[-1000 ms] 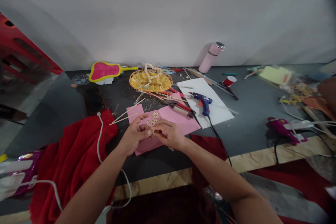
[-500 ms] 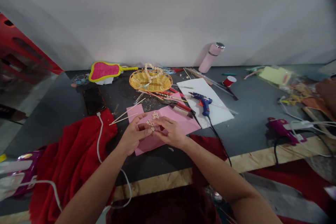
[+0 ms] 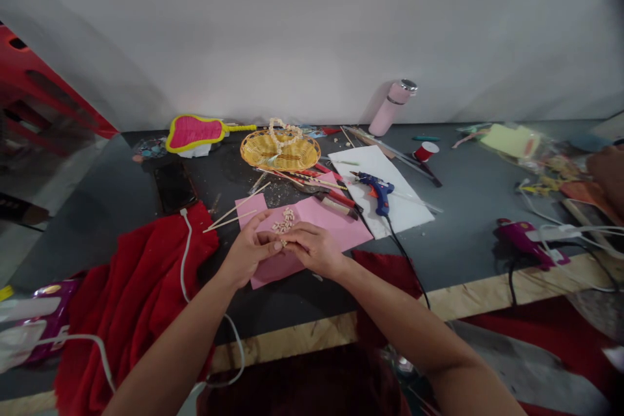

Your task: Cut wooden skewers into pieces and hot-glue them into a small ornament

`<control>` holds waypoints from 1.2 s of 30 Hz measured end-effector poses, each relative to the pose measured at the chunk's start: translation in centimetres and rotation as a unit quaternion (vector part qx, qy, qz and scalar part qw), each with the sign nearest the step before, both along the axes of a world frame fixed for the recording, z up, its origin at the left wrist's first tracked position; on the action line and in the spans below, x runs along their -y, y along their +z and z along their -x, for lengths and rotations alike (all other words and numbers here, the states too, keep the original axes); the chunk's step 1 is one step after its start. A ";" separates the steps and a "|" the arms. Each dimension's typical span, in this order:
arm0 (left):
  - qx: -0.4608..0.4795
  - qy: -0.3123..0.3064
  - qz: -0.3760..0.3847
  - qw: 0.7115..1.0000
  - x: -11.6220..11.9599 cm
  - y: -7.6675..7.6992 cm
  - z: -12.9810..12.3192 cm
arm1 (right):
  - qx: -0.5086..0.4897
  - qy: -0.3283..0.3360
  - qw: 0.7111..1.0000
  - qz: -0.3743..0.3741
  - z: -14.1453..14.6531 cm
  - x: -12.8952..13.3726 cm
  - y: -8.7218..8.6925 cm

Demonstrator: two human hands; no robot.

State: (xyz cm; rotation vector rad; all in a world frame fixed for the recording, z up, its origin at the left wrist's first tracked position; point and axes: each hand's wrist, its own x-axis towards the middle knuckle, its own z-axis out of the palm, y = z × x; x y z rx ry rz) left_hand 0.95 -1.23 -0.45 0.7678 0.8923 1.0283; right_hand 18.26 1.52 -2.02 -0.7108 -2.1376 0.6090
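Small pale beads [image 3: 283, 221] lie in a loose pile on pink paper [image 3: 336, 224]. Just below the pile, my left hand [image 3: 249, 252] pinches a tiny pale beaded piece [image 3: 284, 243] between thumb and fingertips. My right hand [image 3: 314, 247] meets it from the right, its fingers closed on the same small piece. The fingers partly hide it, so its exact shape cannot be made out. Two thin sticks [image 3: 236, 208] rest beside the paper on the left.
Behind the paper are a wicker basket [image 3: 280, 159] holding a beaded loop and some pliers. A blue glue gun [image 3: 377, 190] lies on a white board [image 3: 404, 218]. Further round are a phone [image 3: 174, 187], red cloth [image 3: 141, 286], a pink bottle [image 3: 390, 107] and, far right, another person's hand [image 3: 609, 172].
My right hand's fingers have drawn together and moved slightly down and left over the small piece. More of the bead pile shows above them.
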 end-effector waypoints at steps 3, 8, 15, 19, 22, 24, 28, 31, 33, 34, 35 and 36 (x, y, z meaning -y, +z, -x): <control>-0.005 0.004 -0.006 1.000 0.1 0.0 0.0 | 0.004 -0.007 1.000 -0.010 0.1 0.0 -0.1; 0.001 0.009 -0.008 1.000 0.0 -0.1 0.0 | 0.005 -0.007 1.000 -0.009 0.1 0.0 -0.1; 0.014 0.012 0.009 1.000 0.0 0.1 -0.1 | 0.003 0.012 0.999 0.045 0.0 0.0 0.4; 0.032 0.010 0.016 0.999 0.0 0.2 0.0 | -0.002 0.018 0.999 0.038 -0.1 -0.2 0.4; 0.045 0.017 0.030 0.998 0.1 0.3 0.0 | -0.010 0.001 0.999 0.046 -0.3 -0.2 0.4; 0.046 0.022 0.033 0.998 0.1 0.3 0.0 | -0.012 -0.005 0.999 0.052 -0.4 -0.2 0.4; 0.044 0.022 0.021 0.999 0.1 0.3 -0.2 | -0.011 0.001 0.998 0.058 -0.3 -0.1 0.3; 0.040 0.020 0.012 0.999 0.1 0.2 -0.3 | -0.015 0.002 0.998 0.057 -0.2 0.0 0.2; 0.035 0.022 0.009 0.999 0.1 0.2 -0.4 | -0.020 0.003 0.998 0.053 -0.1 0.0 0.2; 0.032 0.023 0.007 0.999 0.1 0.3 -0.4 | -0.024 0.003 0.998 0.051 0.0 0.0 0.3; 0.029 0.024 0.005 0.999 0.1 0.3 -0.4 | -0.028 0.004 0.998 0.050 0.0 0.0 0.3; 0.027 0.024 0.004 0.999 0.2 0.3 -0.4 | -0.032 0.006 0.998 0.050 0.1 0.1 0.3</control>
